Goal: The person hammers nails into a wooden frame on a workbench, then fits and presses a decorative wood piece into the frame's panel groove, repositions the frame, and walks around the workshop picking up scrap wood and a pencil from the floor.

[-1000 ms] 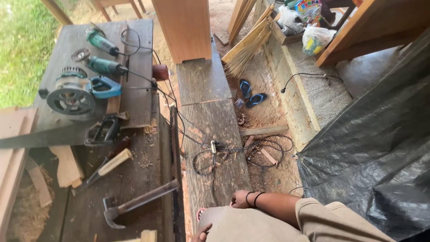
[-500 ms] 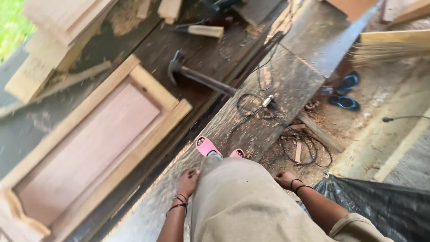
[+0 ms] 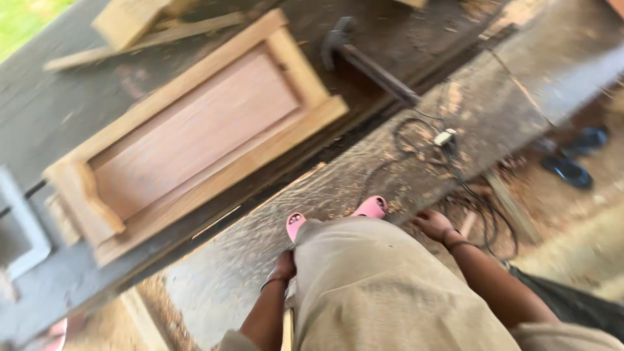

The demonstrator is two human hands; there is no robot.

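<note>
Hands hang at the person's sides above a dusty grey plank point(image 3: 260, 240). The left hand point(image 3: 285, 265) is beside the hip; its fingers are hidden, so I cannot tell their state. The right hand point(image 3: 432, 224) has loosely curled fingers and holds nothing. A framed rectangular wooden panel point(image 3: 195, 133) lies on the dark workbench point(image 3: 65, 110), near a dark metal hammer point(image 3: 370, 62).

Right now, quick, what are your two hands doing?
Left hand: down by the hip, mostly hidden by the clothing; cannot tell if it holds anything.
Right hand: hanging loose at the side, open, holding nothing.
</note>
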